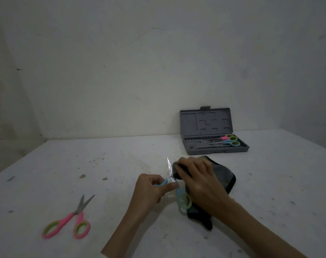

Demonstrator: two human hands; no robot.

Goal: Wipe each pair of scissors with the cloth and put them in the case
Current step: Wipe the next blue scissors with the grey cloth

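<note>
White table: left hand pinches blue scissors; right hand grips dark cloth on their blade. Pink scissors lie left; case open behind.

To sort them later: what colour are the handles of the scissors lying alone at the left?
Pink with green finger rings, clearest in the head view.

L hand pinched blue-handled steel scissors w/ green loops, blades open; R hand pressed dark grey cloth on one blade. Pink-handled scissors lay open on white counter, far left. Open grey plastic case held two pairs.
</note>
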